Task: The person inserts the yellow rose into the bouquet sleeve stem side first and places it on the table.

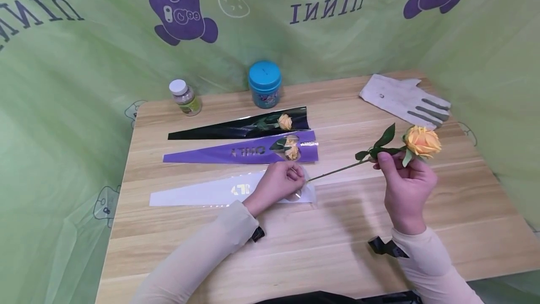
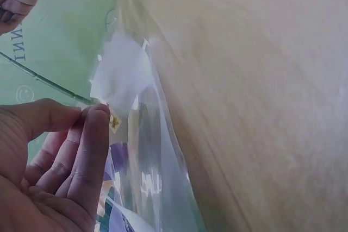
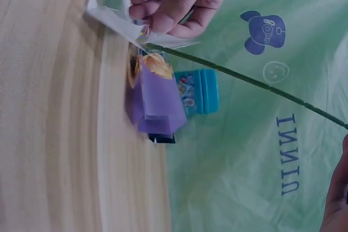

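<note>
My right hand (image 1: 407, 184) pinches an artificial yellow-orange rose (image 1: 423, 141) just below the bloom, near its green leaves. From there the rose's thin stem (image 3: 244, 79) slants down to the left, its tip at the wide mouth of a white flower sleeve (image 1: 185, 194). At that mouth my left hand (image 1: 280, 181) pinches the clear film edge (image 2: 122, 74) between thumb and fingertips. Whether the stem tip is inside the film is hard to tell. Part of the sleeve's window is hidden behind the left hand.
Behind the white sleeve lie a purple sleeve (image 1: 198, 155) and a black sleeve (image 1: 211, 131), each with a yellow rose inside. A white-capped bottle (image 1: 185, 98), a blue-lidded tub (image 1: 265, 84) and a grey glove (image 1: 396, 97) stand or lie along the table's back.
</note>
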`<state>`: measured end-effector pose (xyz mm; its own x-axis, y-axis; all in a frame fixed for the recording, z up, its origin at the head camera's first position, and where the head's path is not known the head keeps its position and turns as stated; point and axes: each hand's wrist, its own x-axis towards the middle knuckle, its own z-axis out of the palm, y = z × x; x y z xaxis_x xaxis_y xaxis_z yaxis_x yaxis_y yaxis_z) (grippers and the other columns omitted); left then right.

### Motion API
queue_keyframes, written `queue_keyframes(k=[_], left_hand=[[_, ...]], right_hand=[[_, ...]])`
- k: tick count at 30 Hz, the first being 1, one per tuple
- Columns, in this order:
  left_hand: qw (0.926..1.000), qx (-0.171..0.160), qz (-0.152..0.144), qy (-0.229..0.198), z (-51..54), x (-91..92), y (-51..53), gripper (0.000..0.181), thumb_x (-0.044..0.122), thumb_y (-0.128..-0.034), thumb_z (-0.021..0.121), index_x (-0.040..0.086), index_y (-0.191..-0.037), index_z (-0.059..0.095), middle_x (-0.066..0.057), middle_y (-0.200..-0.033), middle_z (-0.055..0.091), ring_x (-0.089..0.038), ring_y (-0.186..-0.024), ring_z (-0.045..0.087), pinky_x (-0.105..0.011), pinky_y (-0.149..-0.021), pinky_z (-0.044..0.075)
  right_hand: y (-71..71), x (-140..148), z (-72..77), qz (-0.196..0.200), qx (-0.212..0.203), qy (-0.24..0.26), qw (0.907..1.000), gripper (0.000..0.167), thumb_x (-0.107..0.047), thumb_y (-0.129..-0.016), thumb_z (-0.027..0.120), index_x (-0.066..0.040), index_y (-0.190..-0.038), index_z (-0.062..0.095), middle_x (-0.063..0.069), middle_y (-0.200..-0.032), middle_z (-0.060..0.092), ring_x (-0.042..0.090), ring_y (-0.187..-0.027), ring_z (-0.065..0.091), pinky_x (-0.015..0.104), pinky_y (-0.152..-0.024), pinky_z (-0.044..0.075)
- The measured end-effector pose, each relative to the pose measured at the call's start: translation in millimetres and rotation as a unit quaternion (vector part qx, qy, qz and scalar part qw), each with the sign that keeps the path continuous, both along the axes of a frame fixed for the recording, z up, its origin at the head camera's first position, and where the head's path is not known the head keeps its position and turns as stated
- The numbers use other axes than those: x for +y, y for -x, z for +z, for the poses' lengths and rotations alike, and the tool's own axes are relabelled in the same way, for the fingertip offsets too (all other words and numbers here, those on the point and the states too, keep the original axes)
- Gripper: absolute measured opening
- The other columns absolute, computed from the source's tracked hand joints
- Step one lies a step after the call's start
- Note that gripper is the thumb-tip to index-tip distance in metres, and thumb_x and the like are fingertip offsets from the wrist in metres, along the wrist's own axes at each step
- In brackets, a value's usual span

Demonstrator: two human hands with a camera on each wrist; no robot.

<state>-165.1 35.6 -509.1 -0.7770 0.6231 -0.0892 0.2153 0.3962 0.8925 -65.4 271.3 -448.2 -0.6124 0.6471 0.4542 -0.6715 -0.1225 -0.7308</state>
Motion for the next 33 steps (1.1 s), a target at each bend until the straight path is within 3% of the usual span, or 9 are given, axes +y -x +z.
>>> queue_keyframes(k=[5, 13, 17, 20, 22, 25, 29, 31, 33], left_hand=[[0.9979, -0.054, 0.015, -0.033, 0.7, -1.7, -1.7, 0.006, 0.007, -0.0885, 0.075, 0.009, -0.092, 0.072, 0.004, -0.077, 0.071, -0.013, -0.071, 0.07, -0.027, -0.064, 0.057], [0.9829, -0.16, 0.029, -0.085, 0.9, -0.3, -2.8, 0.004, 0.001, -0.0919, 0.07, 0.001, -0.096, 0.07, -0.009, -0.077, 0.071, -0.025, -0.069, 0.072, -0.038, -0.066, 0.061], [0.9739, -0.201, 0.045, -0.096, 2.1, 0.1, -2.1, 0.006, 0.001, -0.0916, 0.07, 0.0, -0.097, 0.07, -0.012, -0.08, 0.071, -0.03, -0.073, 0.073, -0.04, -0.068, 0.061], [0.9705, -0.213, 0.053, -0.1, 2.8, -0.3, -1.1, 0.006, 0.001, -0.0912, 0.069, -0.001, -0.096, 0.07, -0.013, -0.08, 0.071, -0.03, -0.074, 0.073, -0.039, -0.069, 0.061], [0.9723, -0.206, 0.053, -0.097, 2.9, -0.9, -0.7, 0.005, 0.002, -0.0913, 0.068, 0.0, -0.095, 0.07, -0.013, -0.08, 0.071, -0.029, -0.073, 0.073, -0.038, -0.068, 0.061], [0.9798, -0.174, 0.045, -0.087, 4.0, -2.8, -1.4, 0.003, 0.003, -0.0915, 0.068, 0.001, -0.094, 0.07, -0.011, -0.079, 0.071, -0.028, -0.071, 0.073, -0.037, -0.066, 0.061], [0.995, -0.076, 0.02, -0.061, 4.4, -6.3, -3.6, 0.003, 0.006, -0.091, 0.07, 0.004, -0.093, 0.072, -0.001, -0.076, 0.071, -0.02, -0.068, 0.07, -0.031, -0.064, 0.059], [0.9985, -0.023, 0.008, -0.048, 4.0, -7.7, -4.4, 0.003, 0.006, -0.0898, 0.07, 0.005, -0.092, 0.072, 0.004, -0.076, 0.069, -0.014, -0.067, 0.068, -0.027, -0.064, 0.057], [0.9991, 0.009, 0.004, -0.041, 3.7, -8.4, -4.9, 0.004, 0.008, -0.0893, 0.07, 0.007, -0.092, 0.073, 0.007, -0.077, 0.068, -0.009, -0.068, 0.066, -0.025, -0.066, 0.056]], right_hand=[[1.1, -1, -5.6, -0.013, -0.008, 0.024, 0.9996, 0.015, 0.027, -0.08, 0.066, 0.025, -0.082, 0.052, 0.023, -0.073, 0.061, 0.03, -0.058, 0.067, 0.033, -0.059, 0.058], [4.8, 0, -17.7, -0.013, -0.05, 0.039, 0.9979, 0.016, 0.019, -0.084, 0.07, 0.021, -0.089, 0.055, 0.024, -0.077, 0.063, 0.029, -0.062, 0.069, 0.032, -0.058, 0.057], [4.8, 2, -23.9, -0.001, -0.105, 0.042, 0.9936, 0.018, 0.011, -0.087, 0.073, 0.016, -0.089, 0.056, 0.025, -0.083, 0.067, 0.029, -0.066, 0.072, 0.031, -0.059, 0.058], [4.1, 1, -30.1, 0.033, -0.155, 0.064, 0.9853, 0.016, 0.006, -0.09, 0.073, 0.011, -0.093, 0.058, 0.021, -0.087, 0.07, 0.028, -0.071, 0.073, 0.03, -0.06, 0.059], [2.8, 1, -34.6, 0.07, -0.166, 0.091, 0.9794, 0.013, 0.005, -0.092, 0.07, 0.009, -0.097, 0.059, 0.019, -0.091, 0.071, 0.028, -0.075, 0.074, 0.03, -0.062, 0.06], [-0.1, 4, -39.3, 0.131, -0.145, 0.129, 0.9722, 0.007, 0.009, -0.095, 0.063, 0.008, -0.102, 0.061, 0.018, -0.093, 0.072, 0.031, -0.08, 0.074, 0.031, -0.064, 0.06], [-2.8, 8, -42.8, 0.177, -0.13, 0.112, 0.9691, 0.012, 0.013, -0.097, 0.057, 0.007, -0.105, 0.064, 0.02, -0.098, 0.073, 0.032, -0.085, 0.074, 0.032, -0.068, 0.06], [-2.6, 8, -43.4, 0.179, -0.138, 0.087, 0.9702, 0.013, 0.013, -0.097, 0.057, 0.007, -0.106, 0.064, 0.019, -0.099, 0.073, 0.031, -0.085, 0.074, 0.032, -0.069, 0.06], [-2.5, 7, -43.6, 0.175, -0.152, 0.062, 0.9707, 0.012, 0.012, -0.096, 0.059, 0.006, -0.105, 0.064, 0.018, -0.098, 0.072, 0.03, -0.084, 0.074, 0.032, -0.07, 0.06]])
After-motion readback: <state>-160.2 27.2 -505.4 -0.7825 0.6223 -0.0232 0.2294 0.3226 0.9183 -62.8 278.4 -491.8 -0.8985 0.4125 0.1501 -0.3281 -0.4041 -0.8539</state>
